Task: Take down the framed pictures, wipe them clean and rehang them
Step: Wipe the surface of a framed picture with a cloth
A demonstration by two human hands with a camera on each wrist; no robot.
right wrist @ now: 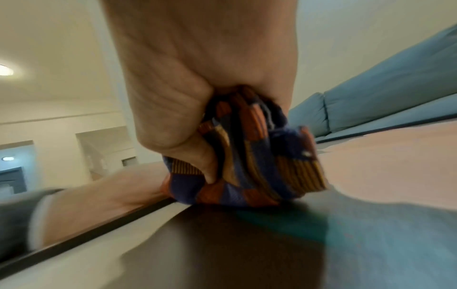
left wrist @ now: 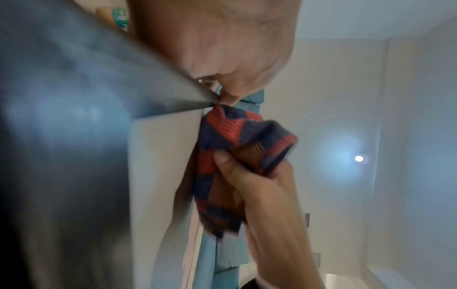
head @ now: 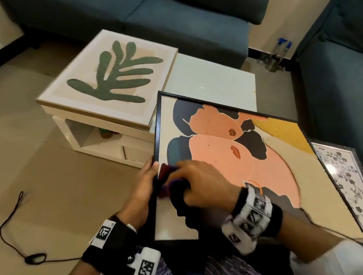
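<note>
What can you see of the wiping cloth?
The red-and-navy checked woven cloth is bunched into a wad, ribbed in texture. The right hand grips it, fingers curled round it, pressing it on the black-framed picture of peach faces near its left edge, close to the left hand holding that edge.

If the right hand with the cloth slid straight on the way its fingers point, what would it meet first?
Likely the left hand, which grips the black picture frame at its edge just ahead of the right hand and cloth; depth is unclear.

Checked cloth bunched in right hand against frame edge
</note>
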